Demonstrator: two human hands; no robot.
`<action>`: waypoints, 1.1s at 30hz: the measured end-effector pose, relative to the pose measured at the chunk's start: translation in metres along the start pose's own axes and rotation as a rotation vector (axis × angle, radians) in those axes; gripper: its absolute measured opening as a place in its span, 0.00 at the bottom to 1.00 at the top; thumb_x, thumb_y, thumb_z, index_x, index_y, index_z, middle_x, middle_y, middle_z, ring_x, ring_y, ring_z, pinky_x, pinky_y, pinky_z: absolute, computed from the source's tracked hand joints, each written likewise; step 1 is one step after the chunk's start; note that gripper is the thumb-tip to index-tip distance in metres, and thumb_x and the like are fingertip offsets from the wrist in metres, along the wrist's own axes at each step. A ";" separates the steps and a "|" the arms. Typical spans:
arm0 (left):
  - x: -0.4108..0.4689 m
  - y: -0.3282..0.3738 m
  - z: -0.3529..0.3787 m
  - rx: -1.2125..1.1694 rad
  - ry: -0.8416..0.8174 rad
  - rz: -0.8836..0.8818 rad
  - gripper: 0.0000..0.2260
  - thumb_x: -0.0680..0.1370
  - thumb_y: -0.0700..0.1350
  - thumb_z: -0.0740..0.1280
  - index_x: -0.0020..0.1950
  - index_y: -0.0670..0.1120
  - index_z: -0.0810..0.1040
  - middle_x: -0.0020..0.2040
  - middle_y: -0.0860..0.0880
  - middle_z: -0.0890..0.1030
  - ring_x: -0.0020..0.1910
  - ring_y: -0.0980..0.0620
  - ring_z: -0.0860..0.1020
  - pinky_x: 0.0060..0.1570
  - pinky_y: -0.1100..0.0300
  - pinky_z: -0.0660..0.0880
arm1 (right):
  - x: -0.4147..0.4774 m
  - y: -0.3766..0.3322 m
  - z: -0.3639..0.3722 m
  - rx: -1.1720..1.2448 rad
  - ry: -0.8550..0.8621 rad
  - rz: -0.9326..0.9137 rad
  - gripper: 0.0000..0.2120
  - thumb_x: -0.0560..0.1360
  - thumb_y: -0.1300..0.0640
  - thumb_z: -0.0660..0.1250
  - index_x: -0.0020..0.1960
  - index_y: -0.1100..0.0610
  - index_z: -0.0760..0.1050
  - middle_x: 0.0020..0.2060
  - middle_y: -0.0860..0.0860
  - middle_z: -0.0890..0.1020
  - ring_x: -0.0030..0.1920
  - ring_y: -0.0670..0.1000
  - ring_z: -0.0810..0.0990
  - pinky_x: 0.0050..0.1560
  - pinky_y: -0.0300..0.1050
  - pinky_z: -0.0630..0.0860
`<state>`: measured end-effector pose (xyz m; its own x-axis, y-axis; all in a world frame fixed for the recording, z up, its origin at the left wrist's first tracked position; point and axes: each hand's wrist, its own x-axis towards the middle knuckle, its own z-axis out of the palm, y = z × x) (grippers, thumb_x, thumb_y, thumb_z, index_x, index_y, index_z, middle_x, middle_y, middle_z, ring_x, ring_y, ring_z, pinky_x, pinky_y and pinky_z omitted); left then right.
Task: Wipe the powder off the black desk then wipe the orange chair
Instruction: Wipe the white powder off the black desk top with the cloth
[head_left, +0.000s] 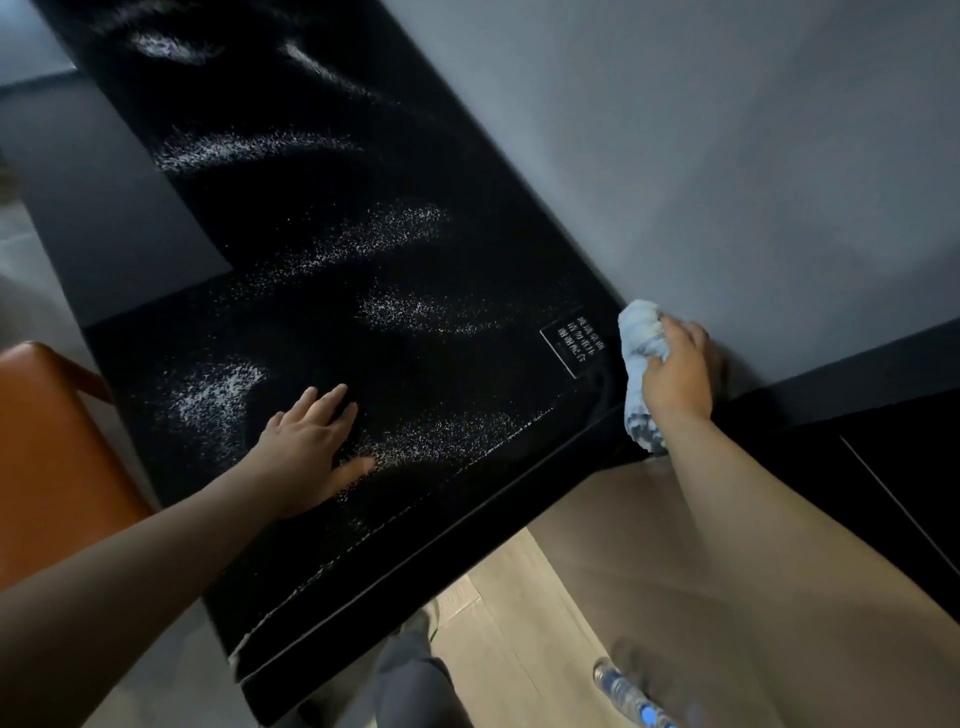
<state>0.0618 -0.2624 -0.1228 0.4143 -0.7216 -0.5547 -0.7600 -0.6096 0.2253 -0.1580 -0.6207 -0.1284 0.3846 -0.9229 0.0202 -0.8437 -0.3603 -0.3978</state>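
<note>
Below, the black desk (467, 374) runs away from me along a grey wall (675, 156), its top streaked with white powder (218, 387) in several separate patches from the near edge to the far end.

Left hand (306, 441): open, palm down and flat on the desk top near the front edge, fingers straight and slightly spread. It lies between two powder patches, and the thumb touches the fringe of the one on its right.

Right hand (675, 369): closed round a bunched pale blue cloth (641, 332), at the desk's right-hand corner just beside the wall. Cloth sticks out beyond my fingers and also hangs below my wrist over the desk's edge.

A small dark plaque (576, 340) with white characters lies on the desk just left of the cloth; the lettering is too small for me to read.

The orange chair (47, 441) stands at the left side of the desk, only its seat corner and part of its frame in view, well apart from both hands.

On the wooden floor (597, 545) beneath my right forearm lies a clear plastic bottle (628, 693), blurred.
</note>
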 end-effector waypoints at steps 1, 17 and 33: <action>0.001 -0.001 0.002 -0.011 0.002 0.002 0.37 0.77 0.66 0.54 0.79 0.48 0.49 0.79 0.51 0.39 0.78 0.45 0.40 0.75 0.42 0.49 | 0.003 0.005 0.006 0.010 -0.013 0.004 0.23 0.75 0.64 0.60 0.70 0.53 0.70 0.70 0.54 0.67 0.69 0.58 0.66 0.71 0.52 0.63; 0.004 -0.002 0.004 -0.066 0.000 0.021 0.35 0.78 0.62 0.56 0.79 0.47 0.50 0.79 0.51 0.40 0.77 0.44 0.38 0.74 0.40 0.47 | -0.002 -0.003 0.021 -0.025 -0.057 -0.012 0.21 0.79 0.48 0.61 0.68 0.56 0.72 0.66 0.57 0.71 0.66 0.58 0.70 0.67 0.48 0.64; 0.001 -0.003 0.000 -0.056 0.017 0.051 0.33 0.79 0.61 0.57 0.79 0.45 0.54 0.79 0.48 0.45 0.78 0.42 0.42 0.72 0.37 0.51 | -0.086 -0.042 0.033 -0.107 -0.116 -0.063 0.20 0.80 0.48 0.60 0.69 0.52 0.70 0.68 0.52 0.70 0.65 0.58 0.69 0.58 0.52 0.73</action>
<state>0.0650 -0.2613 -0.1241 0.3847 -0.7573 -0.5277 -0.7513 -0.5891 0.2976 -0.1436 -0.5221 -0.1435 0.4733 -0.8784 -0.0668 -0.8493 -0.4348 -0.2992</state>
